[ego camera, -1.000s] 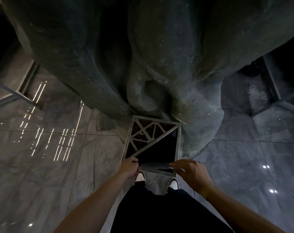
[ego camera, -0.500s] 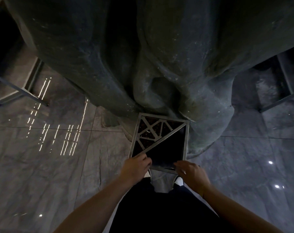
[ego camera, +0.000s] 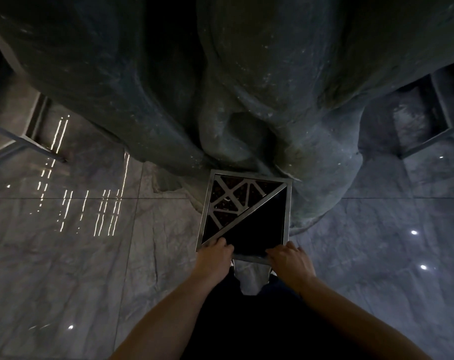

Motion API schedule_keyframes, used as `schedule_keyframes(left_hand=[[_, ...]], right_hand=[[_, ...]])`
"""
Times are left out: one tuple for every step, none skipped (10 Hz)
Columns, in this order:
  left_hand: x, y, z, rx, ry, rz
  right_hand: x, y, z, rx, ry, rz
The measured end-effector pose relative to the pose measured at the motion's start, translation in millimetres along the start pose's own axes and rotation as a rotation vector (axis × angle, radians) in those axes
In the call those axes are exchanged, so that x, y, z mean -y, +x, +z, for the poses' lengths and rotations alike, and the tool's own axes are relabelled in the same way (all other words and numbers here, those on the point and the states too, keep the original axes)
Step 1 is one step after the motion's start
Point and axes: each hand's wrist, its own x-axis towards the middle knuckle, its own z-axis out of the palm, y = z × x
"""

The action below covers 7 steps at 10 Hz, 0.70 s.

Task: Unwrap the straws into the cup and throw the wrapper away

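A square bin with a metal rim [ego camera: 249, 175] stands on the floor right in front of me. Its far-left half is a patterned grille [ego camera: 231, 198] and its near-right half is a dark triangular opening [ego camera: 259, 227]. My left hand [ego camera: 214, 255] rests at the near-left corner of the rim, fingers bent loosely toward the opening. My right hand [ego camera: 291, 261] lies on the near-right rim with its fingers spread. I see no wrapper, straws or cup. The inside of the bin is too dark to make out.
A large dark rock-like sculpture [ego camera: 220, 87] rises directly behind the bin and fills the upper view. Polished grey marble floor [ego camera: 64, 255] spreads to both sides. Metal frames stand at far left [ego camera: 25, 141] and far right [ego camera: 434, 136].
One second ago a pale strip stretched between my two hands over the bin's near edge. It is gone from view now, and both hands sit on the rim.
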Motion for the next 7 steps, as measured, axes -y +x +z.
schedule_keyframes(left_hand=[[3.9,1.8,3.1,0.044,-0.051,-0.016],[6.0,1.6,1.6,0.067,-0.071,-0.007],[9.0,0.4,-1.6,0.093,-0.099,-0.002],[11.9,0.1,-2.8,0.104,-0.127,0.003],[18.4,-0.8,-3.4,0.124,-0.181,-0.002],[23.7,-1.7,-4.7,0.129,-0.246,-0.002],[34.4,-5.7,-9.8,0.105,-0.344,-0.004]], right_hand=[[0.2,0.3,1.4,0.033,0.012,0.028],[2.3,0.4,-0.4,0.055,0.013,0.052],[7.2,-0.3,-3.1,0.107,0.018,0.076],[9.6,-2.4,-4.2,0.129,0.019,0.089],[13.9,-6.5,-6.7,0.128,0.031,0.109],[16.7,-11.1,-7.3,0.095,0.043,0.109],[23.5,-15.7,-11.9,0.059,0.085,0.098]])
